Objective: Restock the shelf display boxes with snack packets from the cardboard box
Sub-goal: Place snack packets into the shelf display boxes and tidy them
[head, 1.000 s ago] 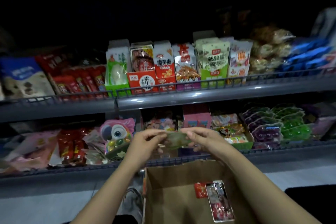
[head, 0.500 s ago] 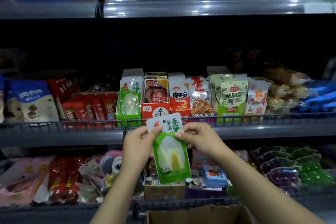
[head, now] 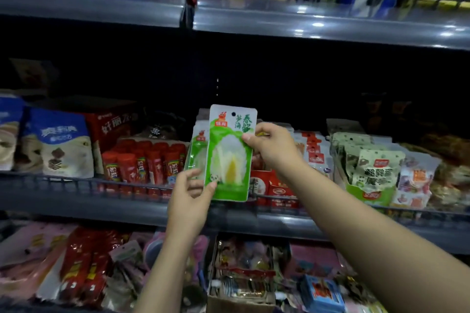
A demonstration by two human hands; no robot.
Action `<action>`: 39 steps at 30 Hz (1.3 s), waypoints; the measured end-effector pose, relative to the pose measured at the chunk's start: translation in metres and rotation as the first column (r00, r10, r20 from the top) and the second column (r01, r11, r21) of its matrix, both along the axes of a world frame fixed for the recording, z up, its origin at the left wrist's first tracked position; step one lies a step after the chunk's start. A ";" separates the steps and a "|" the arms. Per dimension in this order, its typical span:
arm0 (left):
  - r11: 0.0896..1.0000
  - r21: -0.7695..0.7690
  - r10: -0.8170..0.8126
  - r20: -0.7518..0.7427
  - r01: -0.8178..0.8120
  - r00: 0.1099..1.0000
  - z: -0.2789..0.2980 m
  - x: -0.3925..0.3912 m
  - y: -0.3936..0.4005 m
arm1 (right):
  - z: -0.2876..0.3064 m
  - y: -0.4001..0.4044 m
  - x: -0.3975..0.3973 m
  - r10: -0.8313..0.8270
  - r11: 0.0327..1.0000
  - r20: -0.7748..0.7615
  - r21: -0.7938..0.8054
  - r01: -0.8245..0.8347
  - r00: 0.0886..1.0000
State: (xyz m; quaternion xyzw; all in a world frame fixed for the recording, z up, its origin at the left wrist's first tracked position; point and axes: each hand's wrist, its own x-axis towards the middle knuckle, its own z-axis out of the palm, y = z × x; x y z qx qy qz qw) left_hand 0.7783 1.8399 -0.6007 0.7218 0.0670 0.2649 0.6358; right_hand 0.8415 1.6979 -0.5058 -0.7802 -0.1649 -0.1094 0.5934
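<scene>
A green and white snack packet (head: pixel 230 155) stands upright in front of the middle shelf. My right hand (head: pixel 273 147) pinches its right edge near the top. My left hand (head: pixel 189 199) touches its lower left corner with thumb and fingers. Right behind the packet sits a green display box (head: pixel 197 152) with matching packets. The cardboard box is out of view.
Red display boxes (head: pixel 269 185) stand right of the green one, and a green box of pale packets (head: pixel 368 175) further right. Red sausage packs (head: pixel 142 162) and blue bags (head: pixel 58 145) fill the left. A wire rail (head: pixel 76 183) edges the shelf. More snacks crowd the lower shelf (head: pixel 241 269).
Both hands lifted the green packet out of the cardboard box and up to the middle shelf, in front of the matching display box. My view tilted upward, and the cardboard box left the frame.
</scene>
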 end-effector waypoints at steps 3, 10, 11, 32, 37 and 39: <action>0.969 0.221 0.086 0.104 -0.107 0.991 -0.006 0.009 0.008 | 0.010 0.020 0.023 0.001 0.999 0.018 0.045 -0.002 1.000; 0.779 0.625 0.073 -0.008 -0.052 0.997 -0.023 0.028 0.011 | 0.011 0.053 0.061 -0.051 0.999 -0.018 0.004 0.052 0.999; 0.753 0.656 0.094 -0.036 -0.047 0.995 -0.025 0.030 0.012 | 0.009 0.056 0.065 -0.055 0.998 -0.027 -0.017 0.054 0.998; 0.563 0.820 0.183 -0.002 -0.103 0.983 -0.048 0.039 0.011 | -0.024 0.064 0.082 -0.174 0.783 -0.082 -0.616 0.088 0.981; 0.564 0.820 0.165 0.000 -0.095 0.986 -0.049 0.036 0.012 | -0.032 0.057 0.071 -0.152 0.886 -0.091 -0.453 0.095 0.984; 0.567 0.820 0.166 -0.016 -0.082 0.986 -0.047 0.033 0.010 | -0.034 0.053 0.060 -0.149 0.930 -0.045 -0.345 0.125 0.988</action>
